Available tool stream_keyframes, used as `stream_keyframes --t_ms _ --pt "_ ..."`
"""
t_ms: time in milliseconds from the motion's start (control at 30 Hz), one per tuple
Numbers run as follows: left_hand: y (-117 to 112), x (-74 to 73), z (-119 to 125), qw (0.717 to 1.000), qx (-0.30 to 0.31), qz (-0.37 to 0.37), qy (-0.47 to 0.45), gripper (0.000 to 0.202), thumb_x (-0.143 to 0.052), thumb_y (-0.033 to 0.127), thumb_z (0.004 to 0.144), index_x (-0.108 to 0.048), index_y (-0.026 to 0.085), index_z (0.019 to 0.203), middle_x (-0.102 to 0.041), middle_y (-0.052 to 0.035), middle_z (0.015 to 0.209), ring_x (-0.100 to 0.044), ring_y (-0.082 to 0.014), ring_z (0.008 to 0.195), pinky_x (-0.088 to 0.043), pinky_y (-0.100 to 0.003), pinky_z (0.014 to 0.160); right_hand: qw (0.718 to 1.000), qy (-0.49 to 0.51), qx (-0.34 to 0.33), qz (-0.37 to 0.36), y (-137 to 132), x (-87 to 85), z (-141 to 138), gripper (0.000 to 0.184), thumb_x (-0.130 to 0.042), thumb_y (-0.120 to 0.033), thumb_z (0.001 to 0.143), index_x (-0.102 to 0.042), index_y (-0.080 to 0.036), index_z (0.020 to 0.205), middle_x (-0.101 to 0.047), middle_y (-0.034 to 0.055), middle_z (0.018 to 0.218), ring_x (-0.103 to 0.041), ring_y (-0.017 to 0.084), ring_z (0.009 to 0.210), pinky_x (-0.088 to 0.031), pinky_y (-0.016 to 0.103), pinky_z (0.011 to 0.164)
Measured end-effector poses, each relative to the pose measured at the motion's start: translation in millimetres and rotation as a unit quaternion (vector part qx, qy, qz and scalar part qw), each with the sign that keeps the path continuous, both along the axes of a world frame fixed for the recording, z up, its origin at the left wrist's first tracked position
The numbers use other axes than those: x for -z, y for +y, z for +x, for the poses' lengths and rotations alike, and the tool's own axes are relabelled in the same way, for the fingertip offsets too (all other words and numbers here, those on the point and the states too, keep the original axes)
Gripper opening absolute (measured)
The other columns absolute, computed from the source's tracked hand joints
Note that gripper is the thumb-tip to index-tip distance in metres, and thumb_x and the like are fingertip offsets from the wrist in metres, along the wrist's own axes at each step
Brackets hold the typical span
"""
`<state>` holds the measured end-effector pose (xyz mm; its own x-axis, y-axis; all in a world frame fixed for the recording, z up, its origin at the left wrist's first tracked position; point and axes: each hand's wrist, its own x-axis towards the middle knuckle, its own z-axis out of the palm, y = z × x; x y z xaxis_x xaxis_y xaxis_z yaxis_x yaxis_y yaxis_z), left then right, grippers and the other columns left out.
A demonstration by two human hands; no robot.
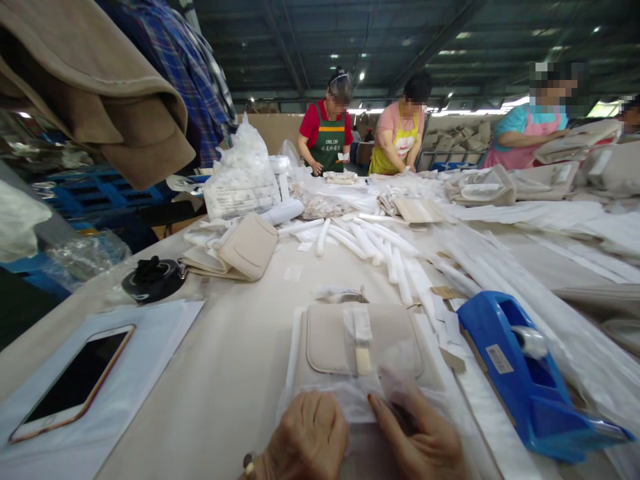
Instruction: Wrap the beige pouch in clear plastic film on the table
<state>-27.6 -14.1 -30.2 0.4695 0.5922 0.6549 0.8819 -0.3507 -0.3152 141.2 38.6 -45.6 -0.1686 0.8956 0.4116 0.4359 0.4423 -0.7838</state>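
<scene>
A beige handbag lies flat on the table in front of me, with white wrapping sheet under and around it. A white strip covers its clasp. My left hand is closed at the bag's near edge, knuckles up; what its fingers hold is hidden. My right hand is at the near right corner, thumb pointing to the bag and fingers curled on translucent wrapping there. Some of its fingers are blurred.
A blue tape dispenser stands at right. At left are a phone on white sheets, a black round object and another beige bag. White rolls lie beyond. Several people work across the table.
</scene>
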Motion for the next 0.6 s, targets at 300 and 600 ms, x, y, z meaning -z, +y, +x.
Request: stream_keyframes --t_ms 300,600 --pt "8.1 -41.9 -11.6 0.898 -0.062 -0.299 -0.318 0.013 -0.047 0.011 0.075 -0.052 0.019 0.084 -0.058 -0.0027 0.074 -0.057 -0.0171 0.064 -0.047 -0.027 0.057 0.991 -0.068 -0.023 0.117 2.4 12.4 2.4 0.032 -0.058 -0.026 0.084 -0.058 -0.013 0.113 -0.071 0.0082 0.095 -0.069 0.018 0.081 -0.056 0.022 0.069" --pt "40.5 -55.3 -1.8 0.878 -0.198 -0.412 -0.14 0.01 -0.053 0.01 0.081 -0.055 0.019 0.083 -0.061 -0.003 0.087 -0.063 -0.0202 0.075 -0.047 -0.029 0.064 0.989 -0.065 -0.033 0.128 2.9 14.0 0.3 0.03 -0.055 -0.024 0.085 -0.055 -0.017 0.114 -0.069 0.0081 0.094 -0.067 0.017 0.084 -0.056 0.023 0.071"
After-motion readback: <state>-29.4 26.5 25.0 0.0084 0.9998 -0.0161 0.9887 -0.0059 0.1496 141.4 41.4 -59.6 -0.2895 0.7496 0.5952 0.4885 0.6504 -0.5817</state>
